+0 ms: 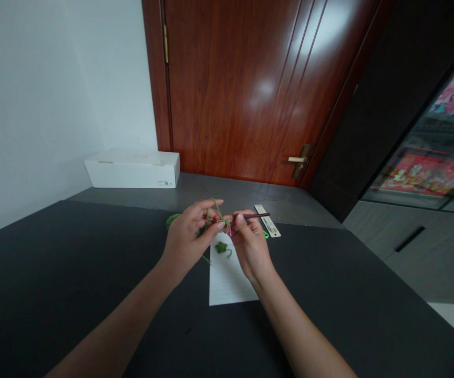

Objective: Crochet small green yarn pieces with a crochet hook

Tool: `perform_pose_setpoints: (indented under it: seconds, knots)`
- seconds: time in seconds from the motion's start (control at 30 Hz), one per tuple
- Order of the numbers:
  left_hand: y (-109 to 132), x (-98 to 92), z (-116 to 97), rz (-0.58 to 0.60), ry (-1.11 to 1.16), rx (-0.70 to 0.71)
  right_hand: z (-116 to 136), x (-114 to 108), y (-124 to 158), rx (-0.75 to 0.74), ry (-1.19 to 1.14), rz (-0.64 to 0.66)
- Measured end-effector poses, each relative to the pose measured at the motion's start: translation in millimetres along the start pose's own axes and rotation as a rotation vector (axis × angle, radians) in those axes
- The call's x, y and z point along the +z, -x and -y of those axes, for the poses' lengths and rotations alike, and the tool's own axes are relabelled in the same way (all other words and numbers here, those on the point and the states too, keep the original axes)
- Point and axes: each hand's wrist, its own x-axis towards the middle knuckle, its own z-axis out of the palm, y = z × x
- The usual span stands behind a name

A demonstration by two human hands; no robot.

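As the left hand (185, 239) holds green yarn (216, 209) taut across its fingers, the right hand (250, 247) pinches a dark crochet hook (256, 216) just beside it.

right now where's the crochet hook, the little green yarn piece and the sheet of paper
crochet hook (258, 215), head view, point on its dark shaft past the fingers
little green yarn piece (221, 248), head view, point on the middle of the clump
sheet of paper (229, 283), head view, point on its bare lower part

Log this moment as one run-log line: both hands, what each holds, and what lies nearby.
left hand: green yarn | right hand: dark crochet hook | nearby: green crocheted piece on white paper
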Motion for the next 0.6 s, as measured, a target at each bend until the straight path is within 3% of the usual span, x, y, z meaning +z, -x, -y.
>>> perform_pose_setpoints:
  seconds: [0.27, 0.47, 0.6]
  knots:
    - [0.4, -5.3, 2.0, -0.007, -0.174, 0.035, -1.7, -2.0, -0.2, 0.037, -0.075, -0.001]
    - [1.2, -4.1, 2.3, -0.054, -0.303, 0.104, -5.2, -5.4, -0.2, 0.183, -0.205, 0.015]
    - [-0.2, -3.9, 3.8, -0.103, -0.269, 0.115, -7.0, -5.0, 0.7, 0.295, -0.292, 0.035]
